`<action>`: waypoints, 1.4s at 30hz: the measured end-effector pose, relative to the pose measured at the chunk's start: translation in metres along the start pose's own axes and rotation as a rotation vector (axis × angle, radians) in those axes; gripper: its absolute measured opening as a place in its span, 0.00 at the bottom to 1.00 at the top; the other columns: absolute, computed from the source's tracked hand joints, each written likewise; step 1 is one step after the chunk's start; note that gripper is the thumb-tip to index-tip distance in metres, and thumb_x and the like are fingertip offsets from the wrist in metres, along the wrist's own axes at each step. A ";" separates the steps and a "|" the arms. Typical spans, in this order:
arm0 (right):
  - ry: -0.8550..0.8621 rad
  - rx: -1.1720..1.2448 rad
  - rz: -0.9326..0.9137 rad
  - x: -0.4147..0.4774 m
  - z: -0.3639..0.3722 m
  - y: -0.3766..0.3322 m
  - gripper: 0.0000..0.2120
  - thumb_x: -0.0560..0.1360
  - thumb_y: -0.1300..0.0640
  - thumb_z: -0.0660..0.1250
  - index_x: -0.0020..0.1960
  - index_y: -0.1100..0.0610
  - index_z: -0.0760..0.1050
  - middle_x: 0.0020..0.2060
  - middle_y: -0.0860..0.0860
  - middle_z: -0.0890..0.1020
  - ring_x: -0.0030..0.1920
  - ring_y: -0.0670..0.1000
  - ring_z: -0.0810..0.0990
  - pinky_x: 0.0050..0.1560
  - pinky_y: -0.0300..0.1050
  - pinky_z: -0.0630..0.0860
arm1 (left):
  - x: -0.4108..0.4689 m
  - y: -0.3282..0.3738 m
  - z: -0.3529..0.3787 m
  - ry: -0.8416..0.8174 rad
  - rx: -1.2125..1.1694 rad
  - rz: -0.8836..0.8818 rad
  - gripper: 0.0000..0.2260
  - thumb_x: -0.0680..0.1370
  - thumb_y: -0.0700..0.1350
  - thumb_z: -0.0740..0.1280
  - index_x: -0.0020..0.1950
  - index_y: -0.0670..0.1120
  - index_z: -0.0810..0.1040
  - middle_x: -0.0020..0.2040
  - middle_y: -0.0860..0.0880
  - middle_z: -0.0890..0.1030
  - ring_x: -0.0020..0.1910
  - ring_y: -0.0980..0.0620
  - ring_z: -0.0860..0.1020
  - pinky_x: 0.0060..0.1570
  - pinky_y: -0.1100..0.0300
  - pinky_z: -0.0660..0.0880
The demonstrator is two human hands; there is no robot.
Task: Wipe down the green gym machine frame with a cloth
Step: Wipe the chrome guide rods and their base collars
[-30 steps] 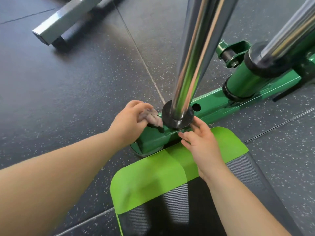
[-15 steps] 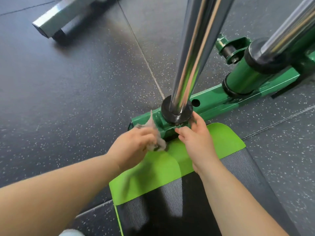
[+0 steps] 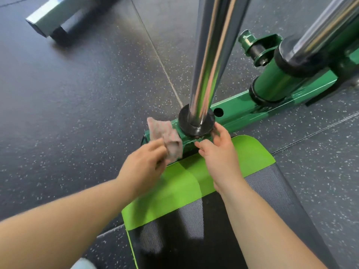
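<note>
Glossy green steel machine frame (image 3: 239, 115) crossing the speckled black rubber floor (image 3: 81, 105), centre toward 2 o'clock.
Left hand (image 3: 143, 164) pinches a crumpled pinkish-grey cloth (image 3: 165, 136) against its 9 o'clock end; right hand (image 3: 219, 152) fingers, relaxed, touch the black collar (image 3: 186, 123) beneath the chrome pole (image 3: 211, 61).

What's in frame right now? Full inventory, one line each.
frame: 1, green, on floor, running centre to right
chrome poles: 2, silver, rising from frame
collar: 1, black, round the near pole's base
cloth: 1, pinkish grey, at frame's left end
mat: 1, lime and black, in front of frame
metal beam: 1, silver, top left on floor
floor: dark speckled tiles
left hand: holds cloth
right hand: fingers at collar's base
</note>
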State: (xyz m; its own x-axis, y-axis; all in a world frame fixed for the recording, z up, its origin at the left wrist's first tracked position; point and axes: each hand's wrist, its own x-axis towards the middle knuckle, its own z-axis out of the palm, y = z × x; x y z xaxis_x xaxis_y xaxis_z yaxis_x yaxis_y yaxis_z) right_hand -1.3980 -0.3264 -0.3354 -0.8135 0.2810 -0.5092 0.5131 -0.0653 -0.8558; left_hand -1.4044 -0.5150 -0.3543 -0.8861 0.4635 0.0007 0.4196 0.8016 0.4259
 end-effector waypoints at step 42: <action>-0.106 0.254 0.400 0.012 -0.041 -0.025 0.06 0.78 0.60 0.67 0.53 0.59 0.79 0.47 0.57 0.84 0.40 0.53 0.83 0.40 0.48 0.80 | 0.056 0.049 -0.058 0.048 -1.154 -0.699 0.18 0.78 0.29 0.57 0.57 0.49 0.76 0.59 0.48 0.81 0.61 0.51 0.79 0.51 0.52 0.81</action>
State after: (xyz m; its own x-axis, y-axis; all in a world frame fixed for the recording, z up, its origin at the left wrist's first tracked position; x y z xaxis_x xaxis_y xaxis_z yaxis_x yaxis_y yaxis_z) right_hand -1.4093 -0.2817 -0.3168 -0.5962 0.0883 -0.7980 0.7187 -0.3842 -0.5795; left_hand -1.4454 -0.4720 -0.2808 -0.8604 0.0594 -0.5062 -0.5015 0.0786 0.8616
